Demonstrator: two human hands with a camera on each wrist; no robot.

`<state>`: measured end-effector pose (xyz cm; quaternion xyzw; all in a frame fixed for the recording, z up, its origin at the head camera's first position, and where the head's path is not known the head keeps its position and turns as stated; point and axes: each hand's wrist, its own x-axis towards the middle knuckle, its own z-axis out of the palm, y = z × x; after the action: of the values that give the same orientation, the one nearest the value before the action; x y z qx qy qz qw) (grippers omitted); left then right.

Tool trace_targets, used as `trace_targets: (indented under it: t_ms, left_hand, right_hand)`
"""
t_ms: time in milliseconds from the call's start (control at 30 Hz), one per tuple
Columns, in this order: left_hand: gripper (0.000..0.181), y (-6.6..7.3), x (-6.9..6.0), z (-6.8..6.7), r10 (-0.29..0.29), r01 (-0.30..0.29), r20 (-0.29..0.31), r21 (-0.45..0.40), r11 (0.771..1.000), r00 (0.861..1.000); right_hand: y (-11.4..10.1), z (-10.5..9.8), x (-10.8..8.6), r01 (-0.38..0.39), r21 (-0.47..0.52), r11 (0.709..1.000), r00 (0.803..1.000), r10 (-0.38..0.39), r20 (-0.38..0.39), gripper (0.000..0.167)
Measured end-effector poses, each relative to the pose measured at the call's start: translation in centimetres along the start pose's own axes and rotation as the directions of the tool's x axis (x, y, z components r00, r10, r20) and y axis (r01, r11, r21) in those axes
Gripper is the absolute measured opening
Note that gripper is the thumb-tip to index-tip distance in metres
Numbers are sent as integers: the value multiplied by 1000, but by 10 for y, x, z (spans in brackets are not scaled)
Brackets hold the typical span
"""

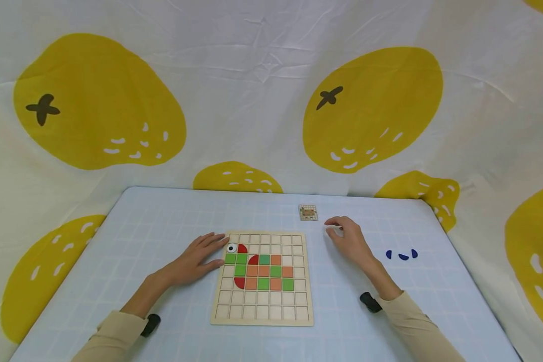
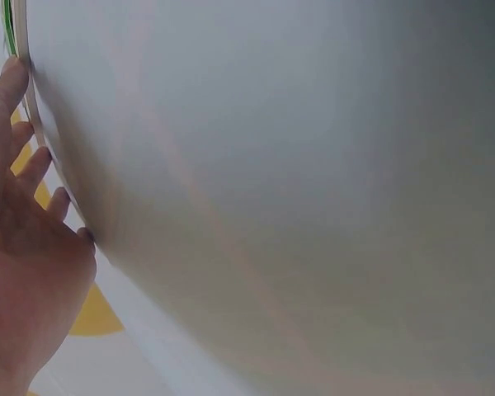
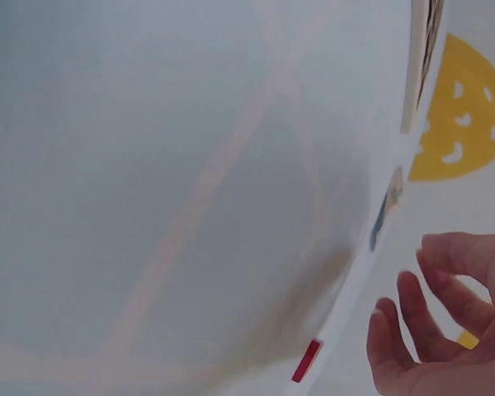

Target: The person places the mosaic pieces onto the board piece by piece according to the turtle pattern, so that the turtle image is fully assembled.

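A pale wooden grid board (image 1: 262,315) lies on the table, with green, orange and red tiles and a round eye piece (image 1: 232,248) set in its cells. My left hand (image 1: 199,259) rests at its left edge, fingers spread, thumb and fingertips at the rim. To the right of the board, my right hand (image 1: 349,241) hovers over the table with loosely curved fingers. Thumb and index tips are close together in the right wrist view, and no object shows between them. In that view a small red piece (image 3: 307,360) lies on the table; the head view does not show it.
A small picture card (image 1: 308,212) lies behind the board. Three dark blue pieces (image 1: 403,257) lie to the right of my right hand. A white curtain (image 1: 244,110) with yellow fruit prints hangs behind the table's back edge.
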<state>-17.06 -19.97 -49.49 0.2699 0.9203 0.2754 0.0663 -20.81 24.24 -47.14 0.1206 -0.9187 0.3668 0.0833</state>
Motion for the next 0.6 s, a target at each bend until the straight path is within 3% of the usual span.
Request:
trace_targets:
  t_ms: [300, 600]
  left_hand:
    - [65, 0, -1, 0, -6, 6, 0, 9, 1000, 1000]
    - [65, 0, -1, 0, -8, 8, 0, 6, 1000, 1000]
  right_hand:
    - [14, -17, 3, -146, -28, 989, 989, 146, 5, 25]
    - [29, -25, 1, -147, -60, 987, 989, 149, 22, 32]
